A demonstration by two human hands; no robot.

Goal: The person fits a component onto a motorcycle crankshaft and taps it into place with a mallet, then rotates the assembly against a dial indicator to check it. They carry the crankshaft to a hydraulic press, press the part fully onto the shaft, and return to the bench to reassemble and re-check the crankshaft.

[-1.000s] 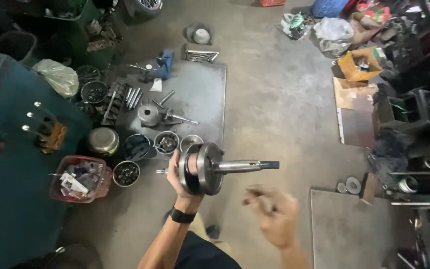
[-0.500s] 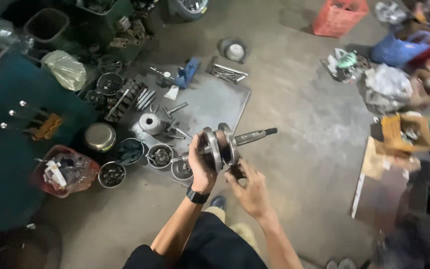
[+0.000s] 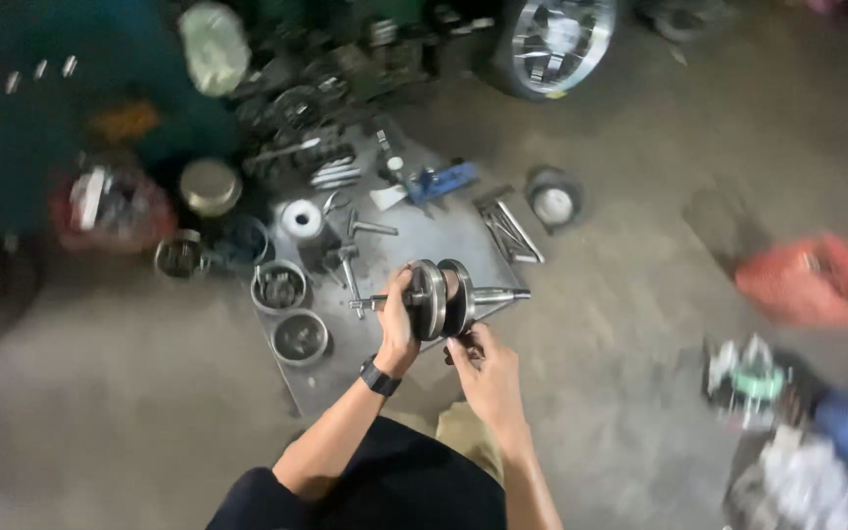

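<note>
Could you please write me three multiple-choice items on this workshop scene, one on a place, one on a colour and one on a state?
1. Where is the crankshaft?
A. Lying on the metal sheet
B. Held up in the hands, above the metal sheet
C. Inside a round tin

2. What colour is the band on the left wrist?
A. Black
B. Red
C. White

3. How does the left hand stand?
A. Open and empty
B. Closed around the crankshaft's disc
C. Flat on the floor

Answers: 1 B, as both hands carry it clear of the sheet, the right hand touching it from below. 2 A, as the band reads dark black against the arm. 3 B, as its fingers wrap the rim of the disc.
</note>
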